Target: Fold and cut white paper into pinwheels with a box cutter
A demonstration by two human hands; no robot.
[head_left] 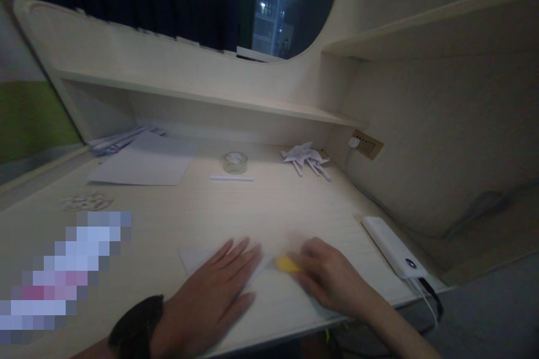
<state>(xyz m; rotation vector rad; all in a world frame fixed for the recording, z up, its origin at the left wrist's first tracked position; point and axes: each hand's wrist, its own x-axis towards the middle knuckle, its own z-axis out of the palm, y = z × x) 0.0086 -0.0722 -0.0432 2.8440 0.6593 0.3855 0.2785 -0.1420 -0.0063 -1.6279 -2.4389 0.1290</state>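
The left hand (219, 286) lies flat, palm down and fingers spread, pressing a white sheet of paper (273, 297) onto the desk (177, 219) at its near edge; it grasps nothing. A dark wristband (137, 322) sits on that wrist. The right hand (330, 277) rests on the same sheet just beside the left, its fingers curled around a small yellow object (287, 263) whose tip shows between the two hands; what the object is cannot be told. To the right, near the desk edge, lies a white power bank (393, 247) with cables (425, 294) leaving its near end. Farther back, at mid-desk, stands a roll of clear tape (234, 162) with a thin white strip (231, 178) just in front of it. A pile of paper cuttings (307, 158) lies at the rear right, close to a wall socket (367, 144) holding a white plug. A larger blank sheet (143, 165) lies at the rear left, with stacked papers (118, 141) behind it under the shelf (202, 95). No container is visible on the desk.
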